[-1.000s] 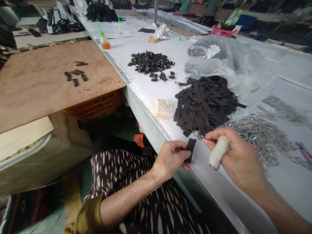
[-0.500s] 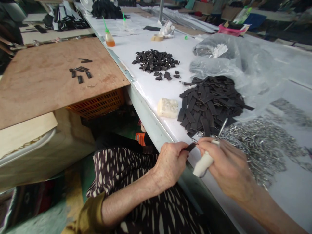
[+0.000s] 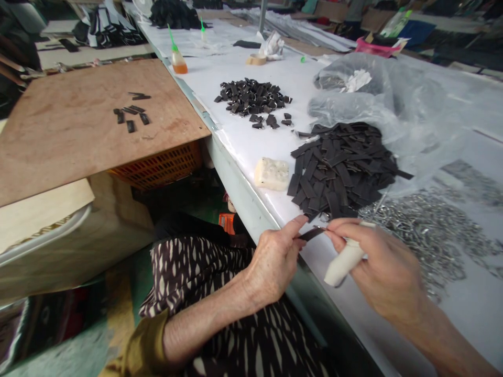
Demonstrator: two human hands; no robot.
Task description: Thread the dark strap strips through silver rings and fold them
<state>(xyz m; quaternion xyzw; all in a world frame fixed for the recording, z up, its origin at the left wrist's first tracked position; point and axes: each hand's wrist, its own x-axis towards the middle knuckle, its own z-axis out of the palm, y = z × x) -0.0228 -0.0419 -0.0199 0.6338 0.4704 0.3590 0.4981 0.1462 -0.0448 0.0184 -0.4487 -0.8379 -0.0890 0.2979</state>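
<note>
My left hand (image 3: 275, 262) pinches one end of a short black strip (image 3: 313, 233) over the table's near edge. At the strip's other end are the fingertips of my right hand (image 3: 387, 267), where a small metal glint shows; whether they grip a ring there is hidden. Tucked in that same hand is a tool with a white wrapped handle (image 3: 342, 265); its thin metal shaft is mostly covered. Just beyond my hands lies a heap of black strips (image 3: 341, 167), with a pile of silvery metal rings (image 3: 424, 230) to the right.
A cream block (image 3: 272, 174) sits left of the strips. Farther back are a pile of black tabs with metal rings (image 3: 253, 97), a bottle of orange liquid (image 3: 179, 65), a tape roll (image 3: 255, 59) and plastic bags (image 3: 353, 102). A wooden board (image 3: 78, 120) adjoins on the left.
My right hand and the tool have shifted slightly right, and the tool's shaft has tipped. More of the black strip shows between my hands. My left forefinger has lifted and stretched forward.
</note>
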